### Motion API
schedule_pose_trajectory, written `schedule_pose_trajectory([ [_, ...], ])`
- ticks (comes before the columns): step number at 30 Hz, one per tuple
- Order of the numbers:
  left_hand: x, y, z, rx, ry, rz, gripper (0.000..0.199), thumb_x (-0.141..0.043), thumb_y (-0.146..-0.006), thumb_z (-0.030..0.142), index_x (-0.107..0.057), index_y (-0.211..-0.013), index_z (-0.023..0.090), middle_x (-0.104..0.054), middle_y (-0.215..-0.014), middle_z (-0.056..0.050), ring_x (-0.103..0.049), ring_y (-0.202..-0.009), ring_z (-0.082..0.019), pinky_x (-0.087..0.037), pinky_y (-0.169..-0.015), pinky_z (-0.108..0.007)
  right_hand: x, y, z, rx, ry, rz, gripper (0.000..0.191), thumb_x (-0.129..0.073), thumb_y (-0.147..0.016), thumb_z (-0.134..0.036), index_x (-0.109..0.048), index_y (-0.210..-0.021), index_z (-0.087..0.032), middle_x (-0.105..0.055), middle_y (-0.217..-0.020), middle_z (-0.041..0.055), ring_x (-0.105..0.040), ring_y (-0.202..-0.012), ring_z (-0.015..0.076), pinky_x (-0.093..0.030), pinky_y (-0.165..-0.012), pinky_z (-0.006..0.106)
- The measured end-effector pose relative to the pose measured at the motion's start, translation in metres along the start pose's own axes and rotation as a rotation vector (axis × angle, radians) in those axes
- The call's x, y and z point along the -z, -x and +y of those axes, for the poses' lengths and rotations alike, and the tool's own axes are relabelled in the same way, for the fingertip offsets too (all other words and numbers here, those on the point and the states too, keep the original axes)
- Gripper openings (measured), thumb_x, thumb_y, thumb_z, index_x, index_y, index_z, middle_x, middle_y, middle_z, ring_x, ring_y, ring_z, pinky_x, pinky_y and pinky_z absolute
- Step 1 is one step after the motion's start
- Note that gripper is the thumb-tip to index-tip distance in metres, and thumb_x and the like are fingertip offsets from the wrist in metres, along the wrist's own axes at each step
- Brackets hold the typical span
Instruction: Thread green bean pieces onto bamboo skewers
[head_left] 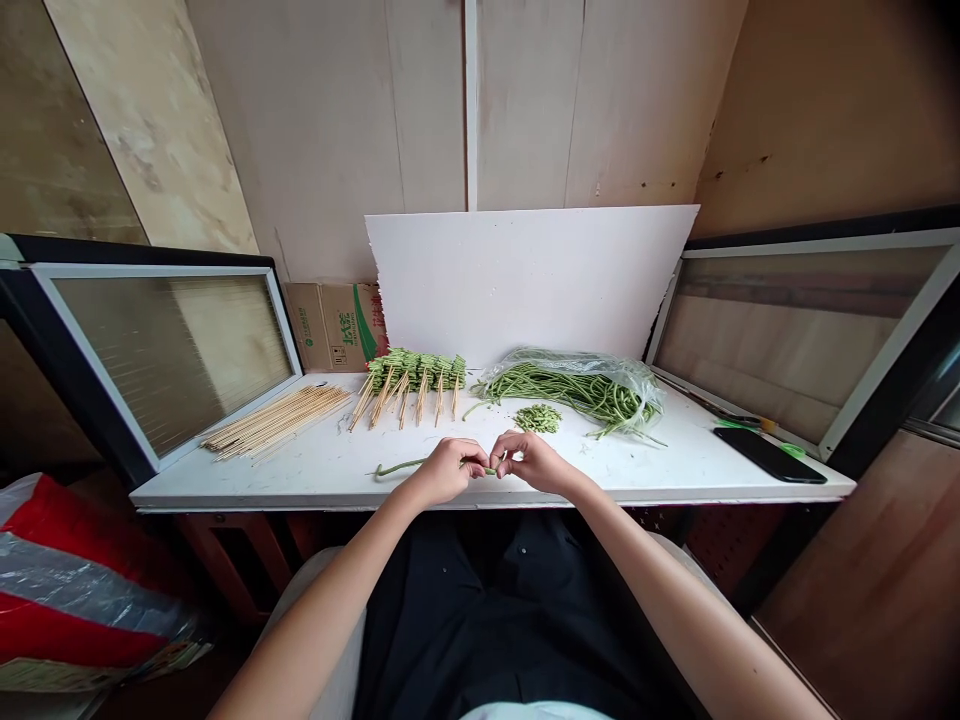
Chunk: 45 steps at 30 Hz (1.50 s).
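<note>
At the table's front edge my left hand (450, 468) is closed around a long green bean (397, 467), whose free end trails out to the left over the white surface. My right hand (529, 462) pinches the bean's other end, close beside the left fingertips. Just beyond the right hand lies a small heap of short bean pieces (538, 418). Behind it, a clear plastic bag (645, 385) partly covers a large bunch of long beans (577, 390). Bundles of skewered beans (420, 370) are stacked at the back left, their sticks pointing toward me.
Bare wooden skewers (277, 415) lie spread on the left of the white table (315, 480). A black phone (769, 455) rests at the right edge. A cardboard box (330, 325) and a white board (525, 285) stand at the back. Framed glass panels (180, 340) flank both sides.
</note>
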<state>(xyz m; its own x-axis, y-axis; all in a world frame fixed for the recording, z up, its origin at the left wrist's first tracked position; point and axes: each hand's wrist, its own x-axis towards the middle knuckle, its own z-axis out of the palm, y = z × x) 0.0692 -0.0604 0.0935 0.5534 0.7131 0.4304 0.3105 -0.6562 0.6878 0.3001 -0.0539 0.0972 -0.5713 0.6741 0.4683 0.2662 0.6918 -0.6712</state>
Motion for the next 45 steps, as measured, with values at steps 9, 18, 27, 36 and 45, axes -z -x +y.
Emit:
schedule_pose_trajectory([
  [9, 0.0, -0.001, 0.004, 0.001, 0.002, -0.037, 0.025, -0.06, -0.083, 0.004, -0.082, -0.083, 0.017, -0.076, -0.082, -0.005, -0.068, -0.073, -0.016, -0.053, -0.072, -0.026, 0.016, 0.001, -0.004, 0.011, 0.063, -0.023, 0.016, -0.078, -0.092, -0.037, -0.082, -0.085, -0.023, -0.075, -0.086, 0.0068, -0.066, -0.088, 0.022, -0.051, -0.08, 0.034],
  [18, 0.018, 0.003, 0.006, 0.169, -0.065, -0.029, 0.018, -0.066, -0.088, 0.014, -0.083, -0.091, 0.017, -0.081, -0.093, -0.009, -0.074, -0.085, -0.022, -0.055, -0.077, -0.029, 0.06, 0.016, 0.049, -0.18, 0.415, 0.254, 0.026, -0.075, -0.092, -0.047, -0.084, -0.088, -0.023, -0.076, -0.095, 0.0107, -0.065, -0.094, 0.0286, -0.05, -0.08, 0.037],
  [27, 0.015, 0.003, 0.005, 0.136, -0.14, -0.059, 0.014, -0.071, -0.091, 0.025, -0.084, -0.095, 0.022, -0.081, -0.103, -0.007, -0.074, -0.095, -0.023, -0.053, -0.082, -0.03, 0.057, 0.032, 0.078, -0.327, 0.587, 0.22, 0.032, -0.069, -0.094, -0.048, -0.084, -0.089, -0.02, -0.079, -0.092, 0.0128, -0.065, -0.095, 0.032, -0.049, -0.086, 0.041],
  [36, 0.019, 0.003, -0.005, 0.053, -0.196, -0.025, 0.023, -0.068, -0.094, 0.025, -0.086, -0.109, 0.022, -0.08, -0.105, -0.009, -0.072, -0.095, -0.022, -0.054, -0.087, -0.03, 0.058, 0.023, 0.064, -0.271, 0.52, 0.287, 0.046, -0.055, -0.101, -0.055, -0.081, -0.092, -0.018, -0.079, -0.098, 0.0161, -0.069, -0.092, 0.0314, -0.054, -0.085, 0.043],
  [45, 0.011, 0.002, -0.009, 0.012, -0.18, 0.024, 0.04, -0.064, -0.095, 0.017, -0.075, -0.133, 0.022, -0.077, -0.121, -0.011, -0.072, -0.106, -0.022, -0.055, -0.095, -0.032, 0.01, 0.002, -0.004, -0.171, 0.164, 0.065, 0.037, -0.072, -0.094, -0.057, -0.083, -0.1, -0.022, -0.081, -0.102, 0.0101, -0.074, -0.092, 0.0254, -0.056, -0.073, 0.033],
])
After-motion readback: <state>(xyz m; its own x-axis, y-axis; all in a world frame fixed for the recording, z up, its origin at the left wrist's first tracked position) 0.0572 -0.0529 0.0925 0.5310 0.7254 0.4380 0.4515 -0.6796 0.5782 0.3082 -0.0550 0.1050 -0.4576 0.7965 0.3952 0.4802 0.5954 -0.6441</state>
